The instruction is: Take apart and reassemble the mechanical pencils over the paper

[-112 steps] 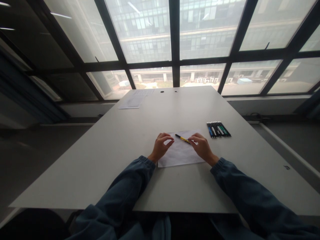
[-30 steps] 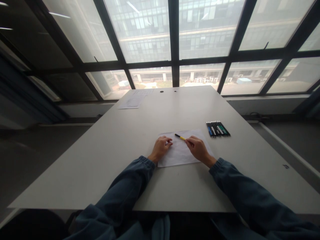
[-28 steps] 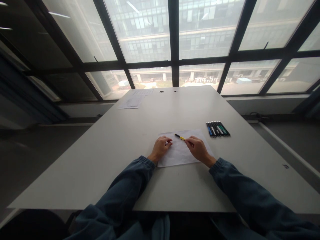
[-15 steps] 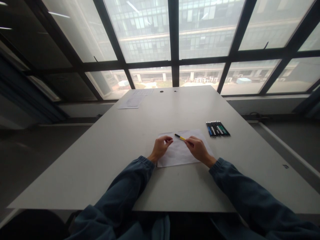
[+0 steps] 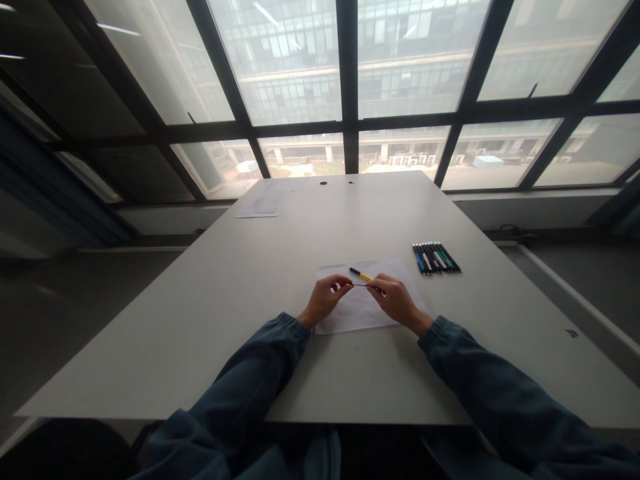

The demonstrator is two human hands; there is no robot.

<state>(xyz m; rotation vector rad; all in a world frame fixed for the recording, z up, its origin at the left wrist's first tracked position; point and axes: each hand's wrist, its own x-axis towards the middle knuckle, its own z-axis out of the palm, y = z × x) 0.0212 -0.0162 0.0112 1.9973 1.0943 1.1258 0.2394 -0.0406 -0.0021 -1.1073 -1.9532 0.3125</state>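
Both my hands hover over a white sheet of paper (image 5: 357, 310) lying on the grey table (image 5: 250, 300). My right hand (image 5: 397, 300) is closed on a yellow and black pen (image 5: 361, 274), whose black end points away to the left. My left hand (image 5: 325, 299) pinches one end of a thin dark rod (image 5: 360, 285). The rod spans the gap between the two hands and reaches my right fingertips just below the pen. Whether the rod is joined to the pen I cannot tell.
A row of several pens (image 5: 436, 257) lies side by side to the right of the sheet. More papers (image 5: 267, 200) rest at the table's far left corner. Large windows (image 5: 350, 80) stand beyond the far edge.
My left hand has moved right and closed its fingertips on a thin dark rod that now shows between the hands. The right hand and the pen have barely moved.
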